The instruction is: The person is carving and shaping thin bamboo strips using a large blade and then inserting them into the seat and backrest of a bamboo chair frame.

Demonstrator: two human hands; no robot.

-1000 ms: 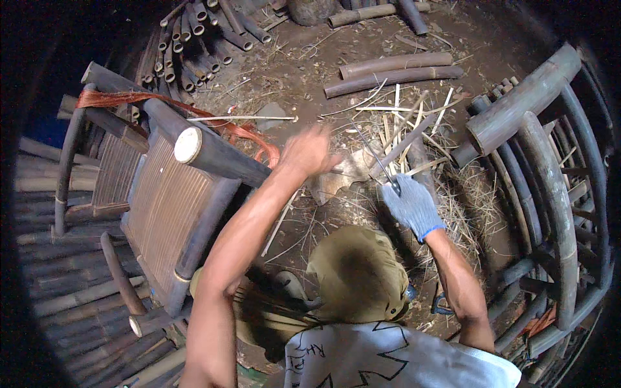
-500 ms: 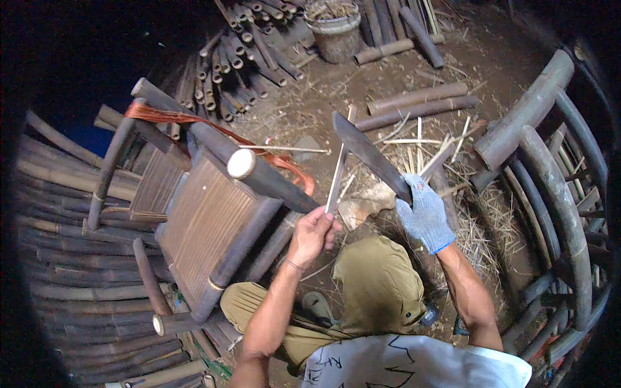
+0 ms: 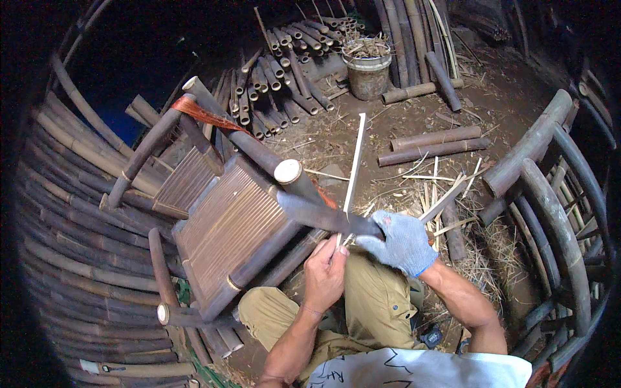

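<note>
My bare left hand (image 3: 325, 275) is closed round the lower end of a thin, pale bamboo strip (image 3: 356, 165), which points up and away from me. In a light grey work glove, my right hand (image 3: 402, 244) grips a large machete-like knife (image 3: 317, 216), its handle mostly hidden by the fingers. The broad dark blade points left and lies across the strip just above my left hand, blurred by motion. Beside my left arm stands a bamboo chair (image 3: 226, 220) with a slatted seat and orange strapping (image 3: 207, 115) wound on its frame.
Bamboo poles (image 3: 284, 71) are piled at the back, beside a bucket (image 3: 367, 71) of scraps. Two cut lengths (image 3: 440, 139) lie on the dirt floor, with loose split strips (image 3: 446, 187) nearer. Another bamboo frame (image 3: 550, 194) stands at right. Long poles (image 3: 97, 258) line the left side.
The knife has swung from pointing up and away to pointing left, and now crosses the strip near my left hand. My right hand has come lower and closer. The view has shifted.
</note>
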